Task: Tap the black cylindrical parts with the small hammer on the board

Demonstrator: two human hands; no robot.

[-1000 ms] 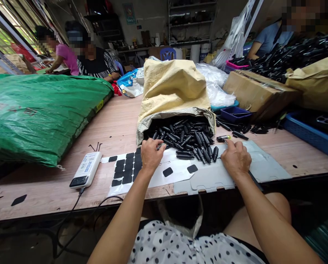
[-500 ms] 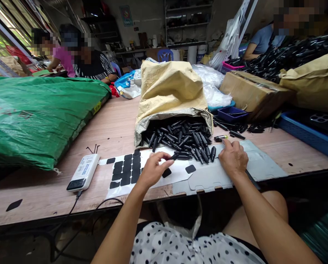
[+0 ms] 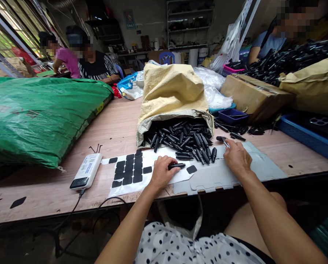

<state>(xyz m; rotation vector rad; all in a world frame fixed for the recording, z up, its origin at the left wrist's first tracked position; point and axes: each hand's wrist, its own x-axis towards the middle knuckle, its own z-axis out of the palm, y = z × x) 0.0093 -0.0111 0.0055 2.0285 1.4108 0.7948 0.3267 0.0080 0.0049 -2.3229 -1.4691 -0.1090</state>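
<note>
My left hand (image 3: 164,171) is closed on a short black pen-like tube (image 3: 177,165), held nearly level just above a white sheet with dark rounded-square patches (image 3: 128,169). In my right hand (image 3: 237,157) is what looks like a small hammer (image 3: 226,143), with a dark head and a shiny shaft; my fingers cover the rest. That hand rests over a grey board (image 3: 259,161). Between and beyond both hands, many black tubes (image 3: 204,154) spill from the mouth of a tan paper sack (image 3: 175,86). A single dark patch (image 3: 192,169) lies right of the left hand.
A white power bank (image 3: 86,170) with a cable lies at left, near a bulging green sack (image 3: 43,117). Right are a purple tray (image 3: 232,115), a cardboard box (image 3: 256,93) and a blue basket (image 3: 307,134). Other people sit farther back.
My left hand has moved right and down, bringing the black tube lower over the sheet. The right hand has shifted slightly right, and the hammer has turned in its grip.
</note>
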